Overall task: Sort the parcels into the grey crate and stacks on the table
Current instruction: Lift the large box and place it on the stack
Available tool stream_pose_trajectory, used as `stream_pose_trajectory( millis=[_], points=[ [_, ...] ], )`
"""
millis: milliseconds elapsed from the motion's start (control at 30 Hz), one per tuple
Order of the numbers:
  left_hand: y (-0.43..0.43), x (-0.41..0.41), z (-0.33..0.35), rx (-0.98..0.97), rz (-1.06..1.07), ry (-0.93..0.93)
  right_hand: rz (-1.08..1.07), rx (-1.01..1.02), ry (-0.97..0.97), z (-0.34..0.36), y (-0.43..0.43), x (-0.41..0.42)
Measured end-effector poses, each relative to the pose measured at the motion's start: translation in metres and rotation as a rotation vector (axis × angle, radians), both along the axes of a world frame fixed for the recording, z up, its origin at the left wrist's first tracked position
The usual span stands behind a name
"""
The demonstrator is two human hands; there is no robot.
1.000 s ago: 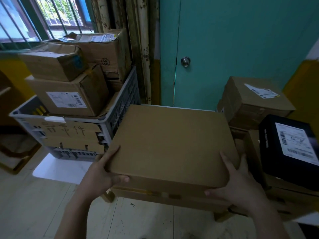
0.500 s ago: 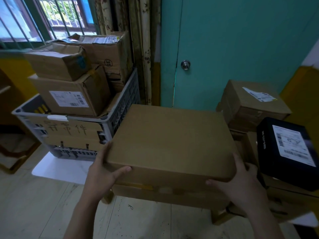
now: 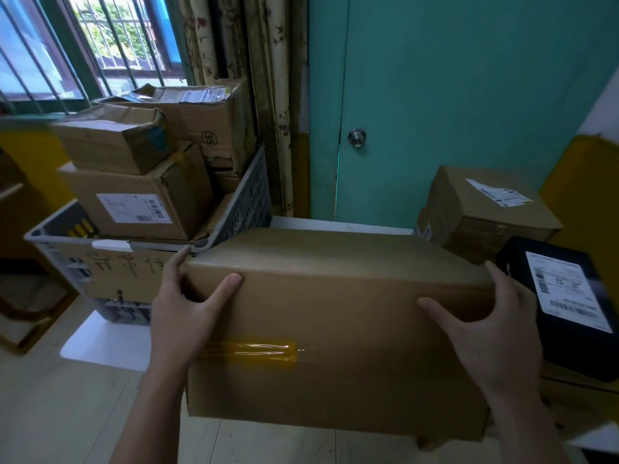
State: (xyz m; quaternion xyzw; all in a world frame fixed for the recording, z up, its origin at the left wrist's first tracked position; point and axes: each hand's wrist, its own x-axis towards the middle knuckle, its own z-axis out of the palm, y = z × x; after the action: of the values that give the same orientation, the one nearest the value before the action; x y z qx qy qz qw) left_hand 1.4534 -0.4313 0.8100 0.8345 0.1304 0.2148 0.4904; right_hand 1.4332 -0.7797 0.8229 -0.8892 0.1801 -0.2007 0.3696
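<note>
Left hand (image 3: 186,313) and right hand (image 3: 485,329) sit apart, one clamped on each end of the large carton (image 3: 335,316), thumbs spread on the near face and fingers wrapped round the corners. The carton fills the lower centre of the frame, its near face tipped up toward me, in front of the white table (image 3: 335,223) and right by the corner of the grey crate (image 3: 110,245) at left. I can't tell if its far edge rests on anything. I judge it stiff corrugated board, bulky more than dense, with smooth and slightly slippery faces. Both ends or the bottom edge are the places to hold, not one hand. An amber tape strip (image 3: 254,351) crosses the near face, and I see no print on it. The crate front carries a cardboard sign (image 3: 124,272) with three handwritten Chinese characters, possibly ending in 件. The rear box (image 3: 201,128) in the crate shows a circled 33. The labelled box (image 3: 144,202), the brown box (image 3: 482,209) at right and the black parcel (image 3: 562,296) have barcode labels, with text too small to read.
</note>
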Motion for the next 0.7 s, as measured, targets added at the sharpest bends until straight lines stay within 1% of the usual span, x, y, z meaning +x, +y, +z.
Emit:
stream_pose_trajectory(
  millis=[133, 267, 433, 533, 633, 700],
  points=[
    [-0.001, 0.005, 0.012, 0.013, 0.011, 0.009, 0.023, -0.005, -0.073, 0.009, -0.002, 0.005],
    [-0.005, 0.021, 0.024, 0.039, 0.034, 0.017, 0.087, -0.02, -0.093, 0.014, -0.01, 0.015],
    [-0.006, 0.038, 0.027, -0.006, -0.027, 0.067, 0.026, 0.049, -0.146, 0.013, -0.007, 0.033],
    [0.0, 0.038, 0.023, 0.012, -0.058, 0.115, -0.019, 0.056, -0.115, 0.01, -0.005, 0.038],
    [0.005, 0.033, 0.015, 0.036, -0.101, 0.258, -0.015, 0.025, -0.051, 0.008, -0.003, 0.036],
    [0.006, 0.03, 0.011, 0.041, -0.117, 0.29, 0.0, 0.02, 0.011, 0.009, -0.002, 0.034]
  ],
)
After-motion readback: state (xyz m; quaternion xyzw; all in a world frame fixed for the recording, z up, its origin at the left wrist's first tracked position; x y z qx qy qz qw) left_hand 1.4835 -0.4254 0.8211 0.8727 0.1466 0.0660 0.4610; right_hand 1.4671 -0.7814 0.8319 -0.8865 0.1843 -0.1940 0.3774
